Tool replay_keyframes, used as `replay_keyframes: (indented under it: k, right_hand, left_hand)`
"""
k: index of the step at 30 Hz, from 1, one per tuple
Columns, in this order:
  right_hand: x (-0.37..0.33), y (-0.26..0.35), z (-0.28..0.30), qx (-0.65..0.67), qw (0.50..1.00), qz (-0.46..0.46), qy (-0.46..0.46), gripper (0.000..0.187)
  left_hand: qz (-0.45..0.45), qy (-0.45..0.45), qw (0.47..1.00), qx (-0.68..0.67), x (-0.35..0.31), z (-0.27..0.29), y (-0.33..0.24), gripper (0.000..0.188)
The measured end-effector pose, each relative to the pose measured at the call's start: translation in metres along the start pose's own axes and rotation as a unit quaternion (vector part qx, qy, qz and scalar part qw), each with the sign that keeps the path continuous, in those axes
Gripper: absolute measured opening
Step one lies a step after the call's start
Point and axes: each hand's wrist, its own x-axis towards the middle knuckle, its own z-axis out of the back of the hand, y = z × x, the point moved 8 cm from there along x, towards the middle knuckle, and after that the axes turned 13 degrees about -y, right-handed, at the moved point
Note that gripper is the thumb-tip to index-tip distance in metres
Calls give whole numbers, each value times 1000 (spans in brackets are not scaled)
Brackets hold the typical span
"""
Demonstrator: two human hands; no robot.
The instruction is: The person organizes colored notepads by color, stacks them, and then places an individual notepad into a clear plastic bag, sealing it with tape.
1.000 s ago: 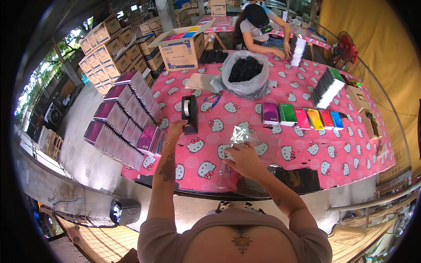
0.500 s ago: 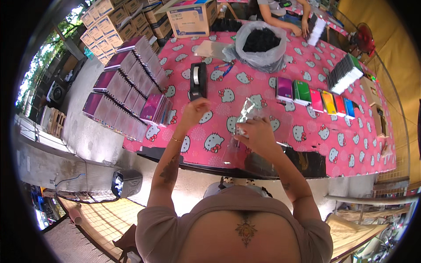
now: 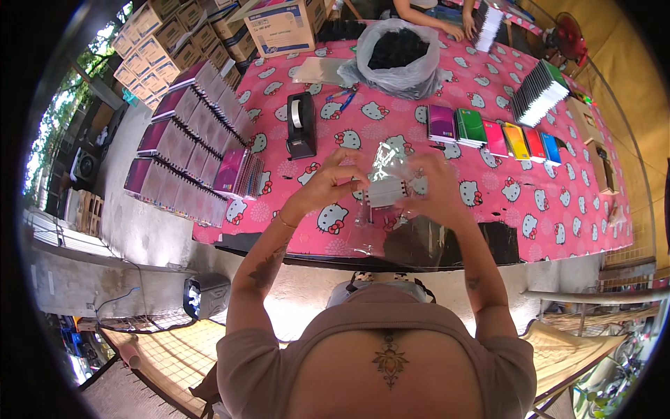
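A small pale block (image 3: 386,194), with dark rings along its edges like a little stack of spiral notepads, is between my hands over the near middle of the table. Left of it, my left hand (image 3: 326,185) is curled, thumb and forefinger tips at the block's left edge. At the opposite side my right hand (image 3: 438,187) is smeared by motion, its thumb close to the right edge; its grip is unclear. Glossy clear plastic (image 3: 387,159) lies around and behind the block. A black tape dispenser (image 3: 301,129) stands beyond my left hand.
Stacked spiral notebooks (image 3: 178,164) fill the table's left side. At right lie a row of coloured notebooks (image 3: 472,128) and a taller notebook stack (image 3: 541,94). Farther back are a plastic bag of black material (image 3: 398,66), a carton (image 3: 283,31) and another person's hands (image 3: 460,29).
My left hand has moved right to the block, and my right hand has shifted slightly right. The pale block now shows between them. The whole view has shifted a little.
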Motion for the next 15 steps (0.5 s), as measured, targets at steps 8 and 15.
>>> replay_keyframes:
  k: [8, 15]
  right_hand:
    - [-52, -30, -55, 11, 977, 141, 158, 55]
    - [-52, -64, -63, 329, 937, -68, 96, 44]
  left_hand:
    - [-104, -6, 989, 108, 30, -57, -7, 14]
    - [145, -188, 970, -43, 14, -63, 36, 62]
